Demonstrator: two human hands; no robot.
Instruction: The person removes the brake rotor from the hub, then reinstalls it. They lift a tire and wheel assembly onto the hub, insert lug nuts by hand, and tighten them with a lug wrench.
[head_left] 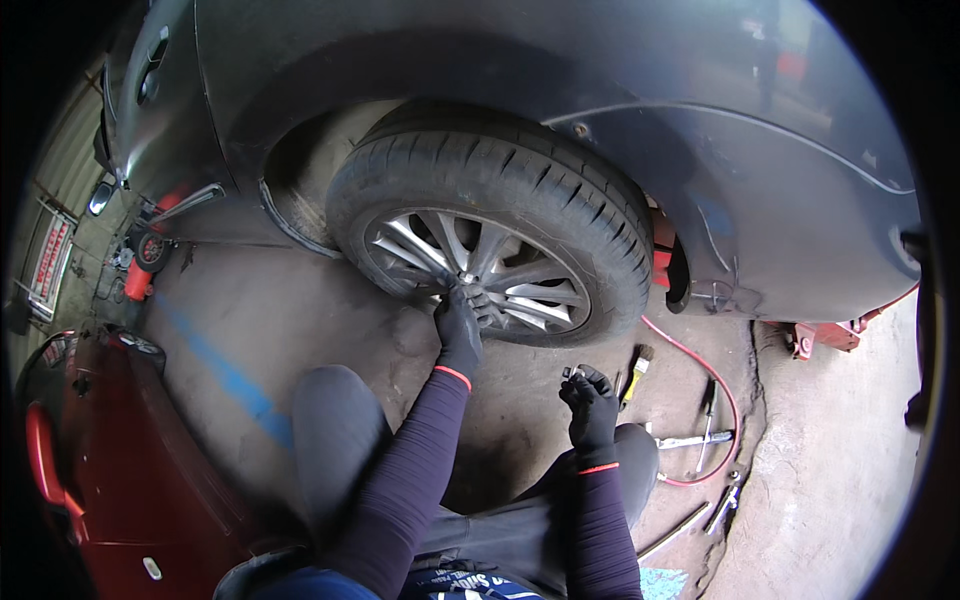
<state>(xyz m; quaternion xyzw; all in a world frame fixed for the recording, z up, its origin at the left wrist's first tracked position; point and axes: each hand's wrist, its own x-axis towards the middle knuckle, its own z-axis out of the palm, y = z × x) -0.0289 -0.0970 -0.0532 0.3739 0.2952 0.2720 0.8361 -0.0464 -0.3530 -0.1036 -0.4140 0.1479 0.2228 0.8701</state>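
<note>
A car wheel (535,272) with a black tyre (480,165) and silver spokes sits in the wheel arch of a dark grey car. My left hand (462,318), in a black glove, reaches the wheel's hub with its fingers curled. A bit of shiny metal shows at its fingertips, but what they grip is hidden. To the right, below the tyre, my gloved right hand (593,405) is closed in a pinch. Between its thumb and fingers is a small dark piece (570,373) with a shiny part, too small to name. It is apart from the wheel.
Right of my knee, on the concrete, lie a yellow-handled brush (635,376), a red hose (728,392), a screwdriver (708,420), a ratchet (724,503) and a metal bar (673,531). A red jack (815,337) stands by the car. Another red car (150,480) is close on my left.
</note>
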